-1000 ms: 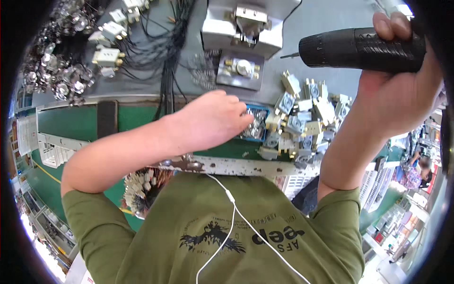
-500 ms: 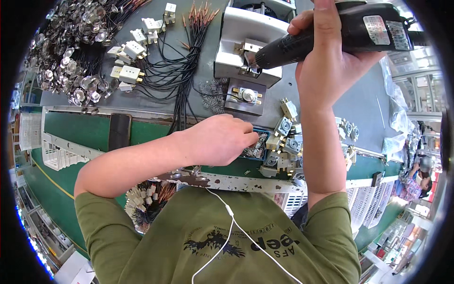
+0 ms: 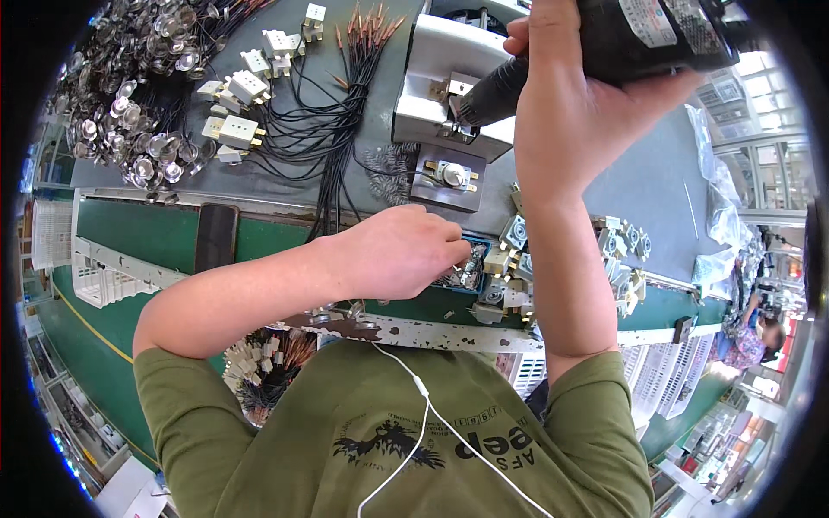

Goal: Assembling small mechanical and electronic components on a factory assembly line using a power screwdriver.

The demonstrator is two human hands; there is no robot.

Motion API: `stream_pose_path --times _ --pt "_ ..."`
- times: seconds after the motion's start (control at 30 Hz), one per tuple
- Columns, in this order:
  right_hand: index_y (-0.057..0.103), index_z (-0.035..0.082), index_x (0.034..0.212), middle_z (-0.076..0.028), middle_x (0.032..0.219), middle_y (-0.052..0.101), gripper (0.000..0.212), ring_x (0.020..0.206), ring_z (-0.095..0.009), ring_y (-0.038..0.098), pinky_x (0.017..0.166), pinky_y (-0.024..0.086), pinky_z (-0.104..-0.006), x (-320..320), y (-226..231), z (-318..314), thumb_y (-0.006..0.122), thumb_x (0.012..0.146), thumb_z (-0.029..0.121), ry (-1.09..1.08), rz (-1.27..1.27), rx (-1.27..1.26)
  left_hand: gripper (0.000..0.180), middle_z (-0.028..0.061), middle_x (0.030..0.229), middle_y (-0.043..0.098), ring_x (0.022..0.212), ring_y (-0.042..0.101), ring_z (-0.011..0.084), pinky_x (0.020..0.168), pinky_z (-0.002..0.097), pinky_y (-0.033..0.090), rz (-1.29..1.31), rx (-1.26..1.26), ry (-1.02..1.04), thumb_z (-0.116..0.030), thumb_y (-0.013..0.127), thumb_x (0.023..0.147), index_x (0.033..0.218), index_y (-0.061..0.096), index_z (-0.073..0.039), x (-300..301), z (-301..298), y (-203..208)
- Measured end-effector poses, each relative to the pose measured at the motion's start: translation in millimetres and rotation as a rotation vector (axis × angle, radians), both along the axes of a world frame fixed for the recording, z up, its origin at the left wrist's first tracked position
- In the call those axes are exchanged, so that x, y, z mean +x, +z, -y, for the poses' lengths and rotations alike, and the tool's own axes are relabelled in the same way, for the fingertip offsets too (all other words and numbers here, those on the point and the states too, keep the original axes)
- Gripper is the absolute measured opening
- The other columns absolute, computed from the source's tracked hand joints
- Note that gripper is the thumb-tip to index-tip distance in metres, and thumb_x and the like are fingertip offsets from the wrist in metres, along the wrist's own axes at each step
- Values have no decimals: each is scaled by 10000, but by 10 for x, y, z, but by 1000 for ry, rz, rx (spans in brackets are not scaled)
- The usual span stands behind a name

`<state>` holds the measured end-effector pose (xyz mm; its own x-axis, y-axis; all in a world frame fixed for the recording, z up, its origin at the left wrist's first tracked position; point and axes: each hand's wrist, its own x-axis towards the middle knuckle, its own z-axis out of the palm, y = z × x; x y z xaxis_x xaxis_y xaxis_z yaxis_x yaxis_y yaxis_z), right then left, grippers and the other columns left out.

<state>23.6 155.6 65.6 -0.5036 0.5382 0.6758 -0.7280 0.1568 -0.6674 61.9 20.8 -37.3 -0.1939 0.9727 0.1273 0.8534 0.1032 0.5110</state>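
My right hand [image 3: 561, 129] is wrapped round a black electric screwdriver [image 3: 496, 93]. Its nose points left and down, at the metal outlet of a grey-white box-shaped machine [image 3: 440, 52], probably a screw feeder. Below that stands a metal fixture block [image 3: 458, 197] with a white thermostat-like part [image 3: 452, 175] with brass tabs seated on it; a black wire runs to it from the left. My left hand [image 3: 401, 250] is closed, fingertips bent down at a small blue tray [image 3: 484, 242] of small metal pieces. Anything between those fingertips is hidden.
Bundled black wires [image 3: 332, 147] with copper-coloured ends lie left of the machine, beside white ceramic blocks [image 3: 246, 86]. A heap of shiny metal discs [image 3: 142, 104] fills the far left. Switch-like parts [image 3: 635, 242] are piled around my right forearm. Clear plastic bags [image 3: 721, 207] lie on the right.
My right hand and the screwdriver body have shifted left and tilted more steeply, while its nose stays at the machine's outlet. My left hand has barely moved.
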Motion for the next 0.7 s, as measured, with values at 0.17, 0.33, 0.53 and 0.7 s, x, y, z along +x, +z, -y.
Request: stream_pose_path --times 0.17,0.33,0.53,0.7 --pt "346 52 1390 -93 963 669 631 702 -113 629 564 519 -251 60 -11 27 729 908 -84 -42 18 41 119 98 882 639 895 679 295 784 429 536 -10 -4 3 -103 639 851 950 649 -37 -2 46 7" --pt "435 50 1303 -67 960 673 548 727 -107 645 579 531 -247 -66 -8 -186 772 882 -47 74 64 75 145 109 877 664 876 694 300 781 422 539 -63 117 139 -76 637 835 974 664 -44 -82 39 219" --pt "447 57 1270 -56 947 689 502 674 -93 649 540 526 -235 135 47 -214 769 896 -35 171 90 66 98 73 861 690 826 677 281 764 404 498 -179 252 428 -142 723 878 939 682 -77 -508 148 286" --pt "471 42 1244 -76 954 703 476 687 -100 674 553 547 -235 332 73 -152 774 889 -50 158 140 -27 149 28 884 667 883 653 238 796 384 476 -342 186 386 -200 754 870 935 666 -100 -487 16 -39"
